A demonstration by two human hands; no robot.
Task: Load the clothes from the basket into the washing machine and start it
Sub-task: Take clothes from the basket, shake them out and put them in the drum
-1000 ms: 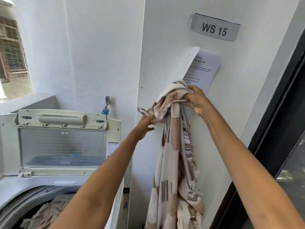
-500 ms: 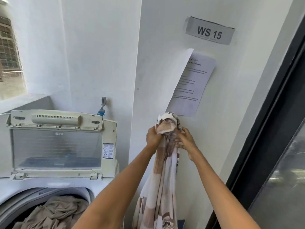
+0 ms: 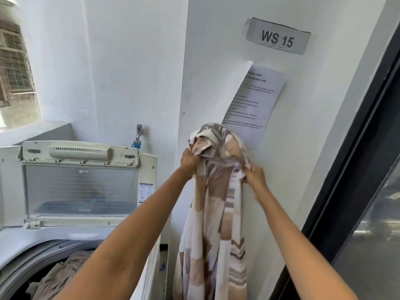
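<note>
The person stands facing a white wall corner with both bare arms raised. The left hand (image 3: 190, 158) is clenched in a fist around the bunched upper part of a long cream, beige and brown striped patchwork cloth (image 3: 213, 213). The right hand (image 3: 254, 176) pinches a fold of the same cloth slightly lower, on its right edge, with fingers curled into the fabric. The cloth is held up against the right-hand wall; its top forms a loose bundle above the left fist, and the rest hangs straight down between the two forearms and out of view at the bottom. To the left stands a white top-loading washing machine (image 3: 54, 237) with its transparent hinged lid (image 3: 80, 187) raised upright against the far wall. Inside the drum opening at the near left lies a crumpled tan garment (image 3: 65, 271). A metal tap with a blue fitting (image 3: 138, 136) projects from the far wall just above the machine. On the right-hand wall, a grey sign reading WS 15 (image 3: 278, 38) is fixed above a printed white paper sheet (image 3: 254, 102), whose lower corner sits behind the cloth bundle. A dark-framed glass door (image 3: 368, 191) occupies the far right.
</note>
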